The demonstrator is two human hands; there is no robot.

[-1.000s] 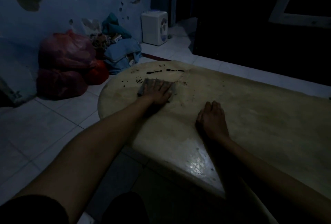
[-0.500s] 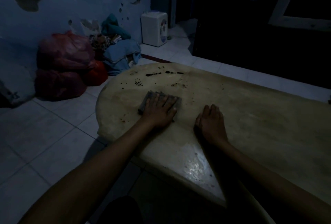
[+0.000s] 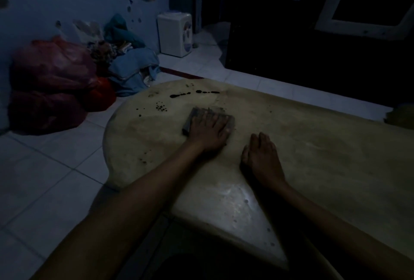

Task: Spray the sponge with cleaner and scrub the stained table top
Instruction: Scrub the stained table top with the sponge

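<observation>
The pale, stained table top (image 3: 313, 156) fills the right half of the head view. On it lies a grey sponge (image 3: 190, 119). My left hand (image 3: 208, 130) presses down on the sponge with flat, spread fingers and hides most of it. Just beyond the sponge are dark stains: a line of black blotches (image 3: 195, 94) and a cluster of small dots (image 3: 161, 107). My right hand (image 3: 261, 156) rests palm down on the table to the right of the sponge and holds nothing. No cleaner bottle is in view.
The room is dim. Red plastic bags (image 3: 51, 87) and a heap of blue cloth (image 3: 134, 69) lie on the tiled floor left of the table. A white appliance (image 3: 175, 34) stands by the far wall. Dark furniture (image 3: 291, 44) stands behind the table.
My left hand drew the sponge back toward me, then pushed it away again toward the black stains. My right hand stayed where it was.
</observation>
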